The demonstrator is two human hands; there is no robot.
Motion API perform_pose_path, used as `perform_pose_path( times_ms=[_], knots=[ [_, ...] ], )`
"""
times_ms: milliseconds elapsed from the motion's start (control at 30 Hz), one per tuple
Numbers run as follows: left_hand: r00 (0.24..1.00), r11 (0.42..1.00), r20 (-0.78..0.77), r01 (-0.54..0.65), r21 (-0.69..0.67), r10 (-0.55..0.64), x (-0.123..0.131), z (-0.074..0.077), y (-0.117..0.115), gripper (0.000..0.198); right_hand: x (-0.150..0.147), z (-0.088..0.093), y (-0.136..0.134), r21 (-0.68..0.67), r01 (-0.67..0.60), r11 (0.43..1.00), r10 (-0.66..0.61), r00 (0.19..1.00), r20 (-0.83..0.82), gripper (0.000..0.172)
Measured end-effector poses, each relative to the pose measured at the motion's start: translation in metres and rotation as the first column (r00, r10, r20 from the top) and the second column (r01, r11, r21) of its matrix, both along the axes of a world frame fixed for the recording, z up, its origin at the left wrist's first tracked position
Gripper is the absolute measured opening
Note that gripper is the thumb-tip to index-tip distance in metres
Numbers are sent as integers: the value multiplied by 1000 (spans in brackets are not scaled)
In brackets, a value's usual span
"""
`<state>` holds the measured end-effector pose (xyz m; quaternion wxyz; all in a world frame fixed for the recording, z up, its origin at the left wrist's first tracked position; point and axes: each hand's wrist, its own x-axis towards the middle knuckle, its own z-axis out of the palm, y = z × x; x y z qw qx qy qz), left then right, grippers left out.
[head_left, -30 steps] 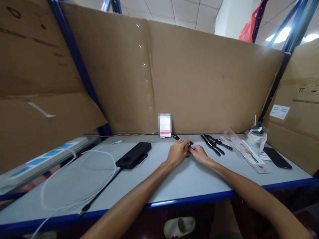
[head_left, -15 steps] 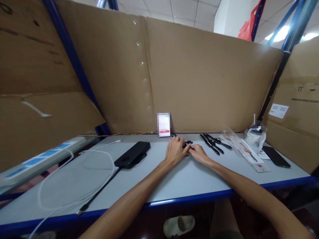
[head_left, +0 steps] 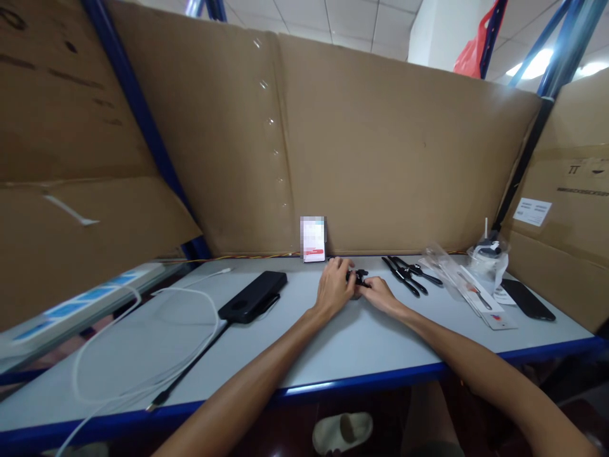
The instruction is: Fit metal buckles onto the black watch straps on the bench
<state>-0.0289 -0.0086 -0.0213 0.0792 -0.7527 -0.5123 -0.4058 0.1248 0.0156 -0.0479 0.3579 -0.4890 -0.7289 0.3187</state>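
Clock: I read it flat on the counter (head_left: pixel 356 346), 12 o'clock away from the person, with the hands' small black object (head_left: pixel 360 277) at the centre.
Small black object: at the middle of the dial, toward the rear of the counter, between both hands; fingers cover much of it, so I can't say fairly what it is.
Left hand: from my remote seat I see the left hand (head_left: pixel 335 280) at 9 o'clock, back uppermost, fingers bent over the object's near side; whether its grip is fully closed I cannot tell.
Right hand: the right hand (head_left: pixel 379 294) comes in from 4 o'clock, its grip pinched on the object's edge.
Tools: black-handled tools (head_left: pixel 403 279) lie at 3 o'clock, just beside the right hand.
Packaging: farther out at 3 o'clock, clear packaging (head_left: pixel 476 295), then a dark phone (head_left: pixel 529 299) lying flat.
Screen: a lit screen (head_left: pixel 313 240) stands at 10 o'clock, its content blurred, against the cardboard panel (head_left: pixel 356 146).
Power: at 8 o'clock, a black power bank (head_left: pixel 252 297); beyond it a white cable (head_left: pixel 76 362) in loops and a power strip (head_left: pixel 90 298).
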Motion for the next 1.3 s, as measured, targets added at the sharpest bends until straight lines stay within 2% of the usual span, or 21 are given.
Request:
perform_pose_path(
  times_ms=[100, 233, 367, 500, 767, 900, 1067, 1200, 1300],
  knots=[
    [997, 998, -50, -66, -10, 65, 0, -1, 1, 17, 1, -1, 0, 8, -14, 1000, 14, 1000, 0, 30],
    [993, 999, -118, -14, -39, 10, 0, -3, 2, 7, 1, 1, -1, 12, -7, 1000, 7, 1000, -1, 27],
    [993, 999, -104, 45, -29, -48, 1, -3, 2, 25, 0, 3, -3, -26, 5, 1000, -5, 1000, 2, 24],
    [998, 1000, -67, -11, -15, 10, 0, -3, 2, 13, 0, 4, -4, -30, 7, 1000, -7, 1000, 9, 29],
    [989, 994, -111, -100, -50, 94, 1, -3, 3, 23, 1, 2, -3, -24, 0, 1000, 0, 1000, 18, 28],
    [994, 999, -110, -4, -46, -1, 0, -4, 3, 8, 1, 2, -1, -19, 3, 1000, -3, 1000, 16, 27],
    [989, 994, -103, 99, -40, -102, -1, -4, 2, 25, 1, 1, 0, -25, 1, 1000, -1, 1000, 15, 24],
    [997, 999, -76, 30, -27, -32, 0, -2, 0, 12, 0, 1, 0, -35, -8, 999, 8, 1000, -8, 27],
    [993, 997, -103, -67, -40, 63, 1, 0, 0, 24, 1, 2, -1, -32, -16, 999, 16, 1000, 1, 29]
  ],
)
